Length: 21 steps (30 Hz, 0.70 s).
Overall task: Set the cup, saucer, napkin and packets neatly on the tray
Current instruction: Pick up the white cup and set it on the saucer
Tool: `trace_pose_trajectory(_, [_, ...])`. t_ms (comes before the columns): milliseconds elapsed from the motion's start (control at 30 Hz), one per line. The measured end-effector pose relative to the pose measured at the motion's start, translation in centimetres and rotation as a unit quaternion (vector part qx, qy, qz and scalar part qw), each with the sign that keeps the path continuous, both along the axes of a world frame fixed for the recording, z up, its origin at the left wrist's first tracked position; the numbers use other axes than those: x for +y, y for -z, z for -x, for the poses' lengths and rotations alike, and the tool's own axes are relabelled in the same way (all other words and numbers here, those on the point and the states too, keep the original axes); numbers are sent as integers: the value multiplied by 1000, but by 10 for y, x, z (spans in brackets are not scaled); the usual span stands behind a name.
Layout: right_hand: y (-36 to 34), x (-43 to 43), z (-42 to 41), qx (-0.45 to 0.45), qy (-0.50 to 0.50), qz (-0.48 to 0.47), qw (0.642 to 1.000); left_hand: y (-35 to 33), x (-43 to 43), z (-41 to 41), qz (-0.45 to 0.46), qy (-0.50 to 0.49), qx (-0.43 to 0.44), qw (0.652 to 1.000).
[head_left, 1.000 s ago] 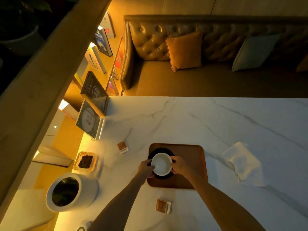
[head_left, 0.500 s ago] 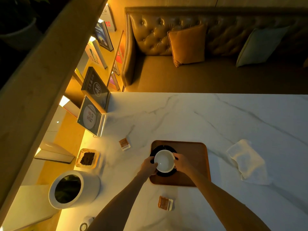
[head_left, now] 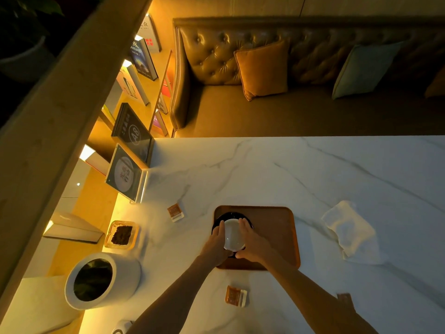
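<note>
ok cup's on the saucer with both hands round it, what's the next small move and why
Probably let go of the cup and send the right hand to the napkin. The cup already sits on the dark saucer at the left end of the tray, whose right half is bare. The napkin lies crumpled on the marble to the tray's right, closest to that hand.

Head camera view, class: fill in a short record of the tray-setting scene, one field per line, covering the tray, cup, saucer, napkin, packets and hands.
tray: brown tray on the marble table
saucer: dark saucer on the tray's left part
cup: white cup on the saucer
left hand: left hand on the cup's left side
right hand: right hand on the cup's right side
napkin: white napkin on the table, right of the tray
packets: far packet and near packet, both off the tray
</note>
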State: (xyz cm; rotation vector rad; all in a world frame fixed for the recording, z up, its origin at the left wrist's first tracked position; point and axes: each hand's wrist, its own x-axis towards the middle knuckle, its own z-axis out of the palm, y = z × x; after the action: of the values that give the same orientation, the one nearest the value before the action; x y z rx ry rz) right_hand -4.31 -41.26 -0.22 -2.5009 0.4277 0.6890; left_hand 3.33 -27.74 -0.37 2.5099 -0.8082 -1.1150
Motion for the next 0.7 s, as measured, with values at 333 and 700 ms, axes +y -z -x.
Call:
trace_pose_trajectory(333, [7,0,4,-63,-34,45,996,7,-2,8,2,-30,-34,999])
trace_pose_trajectory(700, [7,1,5,-79,-18,26,996,7,-6,7,-30,-35,-38,998])
